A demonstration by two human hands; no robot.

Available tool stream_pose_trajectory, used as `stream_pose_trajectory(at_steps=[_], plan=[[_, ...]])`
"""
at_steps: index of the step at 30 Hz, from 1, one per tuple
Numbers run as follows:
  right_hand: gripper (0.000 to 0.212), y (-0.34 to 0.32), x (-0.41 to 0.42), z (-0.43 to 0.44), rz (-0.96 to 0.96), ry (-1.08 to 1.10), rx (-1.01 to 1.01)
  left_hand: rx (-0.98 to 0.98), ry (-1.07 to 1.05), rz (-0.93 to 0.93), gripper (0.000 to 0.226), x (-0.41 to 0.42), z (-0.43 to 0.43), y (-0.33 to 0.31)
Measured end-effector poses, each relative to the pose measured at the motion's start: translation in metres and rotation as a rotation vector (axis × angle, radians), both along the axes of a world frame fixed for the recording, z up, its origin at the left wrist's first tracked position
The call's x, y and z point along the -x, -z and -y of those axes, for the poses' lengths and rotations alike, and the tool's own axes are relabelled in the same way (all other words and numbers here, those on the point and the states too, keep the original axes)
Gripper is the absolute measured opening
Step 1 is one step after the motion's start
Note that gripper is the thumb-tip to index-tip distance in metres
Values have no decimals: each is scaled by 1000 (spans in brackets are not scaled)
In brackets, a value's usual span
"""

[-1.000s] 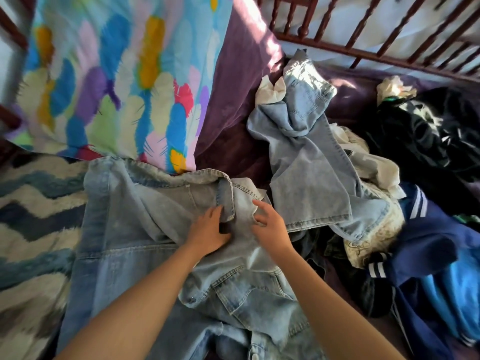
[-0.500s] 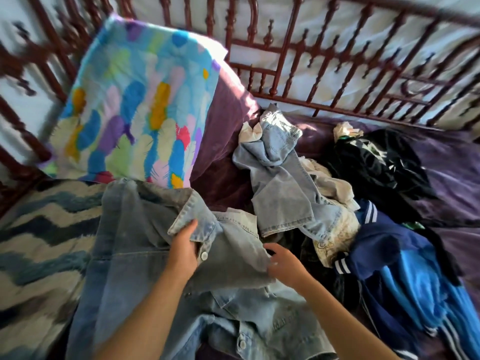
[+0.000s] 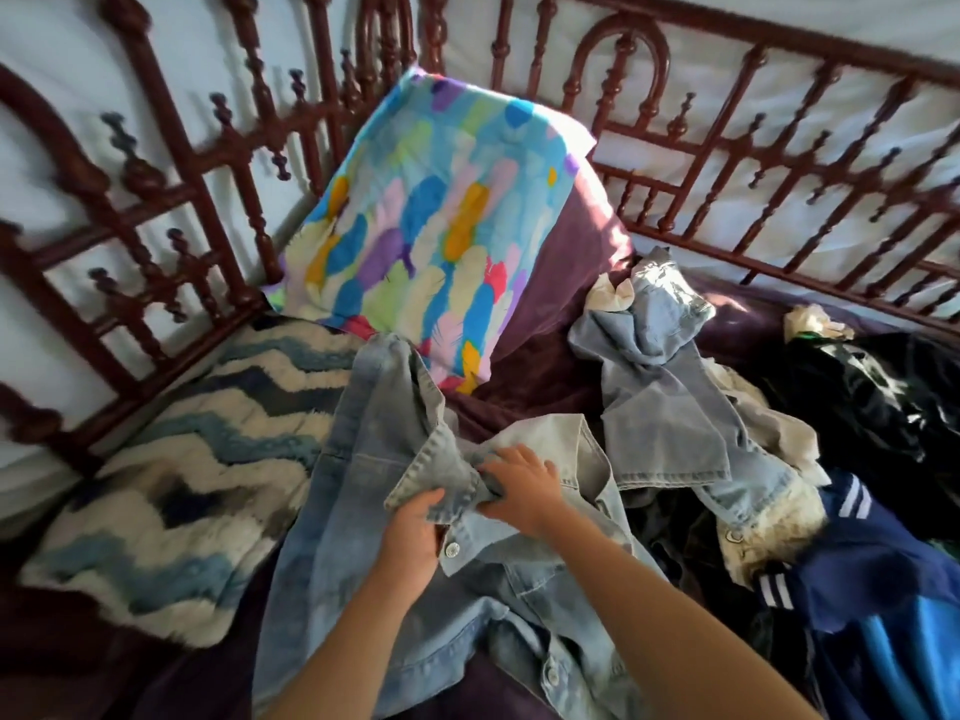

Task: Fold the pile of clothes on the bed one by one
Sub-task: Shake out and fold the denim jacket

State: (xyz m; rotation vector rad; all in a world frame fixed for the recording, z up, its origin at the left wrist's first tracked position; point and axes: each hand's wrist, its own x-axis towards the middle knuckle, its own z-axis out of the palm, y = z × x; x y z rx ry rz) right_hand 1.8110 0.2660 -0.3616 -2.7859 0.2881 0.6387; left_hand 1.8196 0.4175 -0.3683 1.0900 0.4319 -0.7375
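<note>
A light blue denim jacket (image 3: pixel 353 537) lies spread on the bed in front of me, its collar bunched up at the middle. My left hand (image 3: pixel 413 532) grips the collar flap beside a metal button. My right hand (image 3: pixel 522 488) pinches the bunched collar fabric just to the right, the two hands almost touching. To the right lies the pile of clothes: pale jeans (image 3: pixel 660 387), a cream garment (image 3: pixel 779 522), a black shiny garment (image 3: pixel 872 407) and a navy and blue striped jacket (image 3: pixel 883 605).
A feather-print pillow (image 3: pixel 441 226) leans against the dark red metal bed frame (image 3: pixel 727 163) at the back. A blue and white zigzag fluffy cushion (image 3: pixel 171 491) lies at the left. The purple sheet (image 3: pixel 550 314) covers the bed.
My right hand has moved left and up onto the collar, meeting my left hand, which now grips the collar flap. The view has tilted up, showing more of the bed frame.
</note>
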Motion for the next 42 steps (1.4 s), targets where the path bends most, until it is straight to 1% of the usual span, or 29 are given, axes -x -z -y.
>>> stream_pose_trajectory(at_steps=[1,3,4,5,6,7,9,11,12,14,15,17,19,21,23,25,28,29,30,31,32,33,34,36,37,38,39,41,42], plan=[[43,0,-4,-2,11,5,5,-101,26,73,28,-2,-5,1],[15,-2,-11,-3,80,46,-18,-223,64,182,32,-4,-9,2],[5,-5,-12,-3,107,84,-41,-224,93,220,31,-7,-11,3],[19,-10,-12,-2,137,145,-63,-209,106,246,27,-10,-13,2],[30,-15,-10,2,157,214,-87,-185,106,234,25,-13,-15,1],[35,-21,-7,10,192,291,-101,-161,102,213,24,-18,-17,0],[35,-34,0,27,243,427,-115,-162,160,229,22,-29,-19,2],[27,-46,9,46,283,542,-143,-211,186,273,22,-39,-20,6],[25,-52,14,53,311,583,-145,-261,178,304,20,-46,-19,9],[32,-63,24,61,375,655,-159,-410,159,401,15,-64,-19,12],[35,-69,28,64,406,674,-168,-499,168,464,16,-76,-19,15],[33,-83,37,66,464,676,-176,-651,238,575,22,-103,-20,20],[31,-99,45,70,503,666,-190,-821,352,671,34,-127,-18,21],[25,-116,52,72,526,662,-189,-904,442,802,36,-143,-9,16],[22,-134,59,74,557,677,-190,-861,495,912,39,-148,8,5],[27,-150,64,75,606,710,-167,-781,583,972,45,-144,28,-10],[31,-175,75,73,666,761,-145,-628,787,1176,62,-128,63,-31],[33,-183,79,72,672,761,-124,-529,849,1252,72,-121,75,-44],[35,-191,82,71,669,755,-98,-386,898,1280,84,-114,85,-60],[36,-199,86,70,666,748,-70,-210,936,1258,95,-107,95,-80],[36,-207,89,69,666,742,-41,-38,970,1224,98,-100,105,-101],[36,-215,92,69,670,740,-13,106,1009,1221,92,-94,113,-123],[35,-224,97,69,679,742,14,187,1061,1249,83,-88,123,-141],[33,-242,109,70,725,757,67,252,1152,1291,57,-78,138,-171],[32,-252,117,73,764,766,92,269,1145,1269,41,-73,144,-186],[31,-262,126,75,809,773,116,298,1096,1249,28,-67,149,-198],[30,-272,135,77,855,779,136,312,1017,1266,21,-61,155,-210],[29,-293,154,86,951,791,185,304,847,1377,17,-43,167,-233],[29,-302,164,93,988,800,226,326,798,1425,16,-32,173,-244]])
